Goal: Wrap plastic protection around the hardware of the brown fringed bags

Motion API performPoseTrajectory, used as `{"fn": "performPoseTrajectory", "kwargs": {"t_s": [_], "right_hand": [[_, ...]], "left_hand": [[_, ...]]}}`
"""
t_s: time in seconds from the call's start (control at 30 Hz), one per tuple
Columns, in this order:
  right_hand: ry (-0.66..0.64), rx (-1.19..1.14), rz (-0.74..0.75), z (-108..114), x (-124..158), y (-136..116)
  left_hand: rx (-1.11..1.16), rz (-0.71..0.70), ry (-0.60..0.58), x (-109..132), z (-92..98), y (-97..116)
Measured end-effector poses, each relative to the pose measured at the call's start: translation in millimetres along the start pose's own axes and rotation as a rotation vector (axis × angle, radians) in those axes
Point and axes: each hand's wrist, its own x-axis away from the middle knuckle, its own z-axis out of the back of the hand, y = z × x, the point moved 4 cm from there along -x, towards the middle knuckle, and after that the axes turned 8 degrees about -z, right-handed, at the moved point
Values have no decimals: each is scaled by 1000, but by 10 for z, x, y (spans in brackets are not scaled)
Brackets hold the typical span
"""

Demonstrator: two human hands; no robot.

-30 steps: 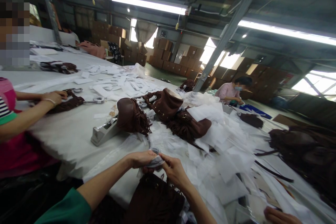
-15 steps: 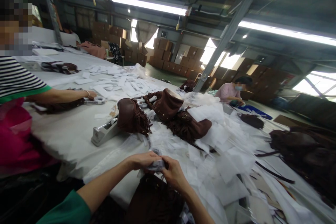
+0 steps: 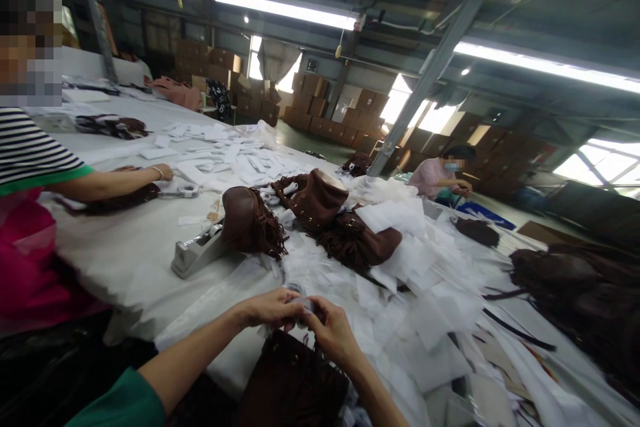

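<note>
In the head view, my left hand (image 3: 273, 309) and my right hand (image 3: 331, 330) meet at the lower middle. Between their fingertips is a small greyish-white wrapping (image 3: 301, 305), mostly covered by the fingers. Both hands are closed on it. Just below lies a dark brown fringed bag (image 3: 295, 377) with metal eyelets, near the table edge. Whether the wrapping is joined to this bag I cannot tell. Beyond my hands, more brown fringed bags (image 3: 320, 203) rest on the table. One of them leans on a grey tape dispenser (image 3: 195, 255).
Loose white paper sheets (image 3: 445, 313) spread to my right, with a dark brown pile (image 3: 575, 293) farther right. At left, a co-worker's hand (image 3: 163, 172) is over another brown bag. A person (image 3: 433, 177) works beyond the table. Cardboard boxes (image 3: 310, 107) line the back.
My fingers have shifted on the wrapping, and less of it shows now. The co-worker's hand at left has moved slightly left. The far person's hands have come up.
</note>
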Motion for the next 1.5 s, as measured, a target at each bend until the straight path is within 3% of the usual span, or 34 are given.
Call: {"fn": "performPoseTrajectory", "kwargs": {"t_s": [0.17, 0.4, 0.6, 0.77, 0.93, 1.07, 1.2, 1.4, 1.5], "right_hand": [[103, 16, 23, -65, -17, 64], [128, -54, 29, -33, -79, 99], [129, -135, 45, -23, -87, 174], [85, -198, 58, -53, -45, 183], [-16, 120, 150, 65, 15, -39], [27, 228, 156, 141, 16, -93], [55, 252, 199, 118, 46, -51], [49, 211, 166, 79, 99, 26], [35, 156, 130, 78, 103, 38]], "left_hand": [[231, 27, -145, 28, -42, -82], [314, 145, 174, -35, -11, -180], [378, -19, 203, -74, -63, -195], [331, -76, 183, -40, -55, -147], [123, -10, 89, -44, -90, -74], [135, 5, 103, -89, -99, -85], [122, 0, 88, -78, -77, -67], [-59, 61, -109, -40, -129, 22], [-139, 44, -95, -70, -158, 11]]}}
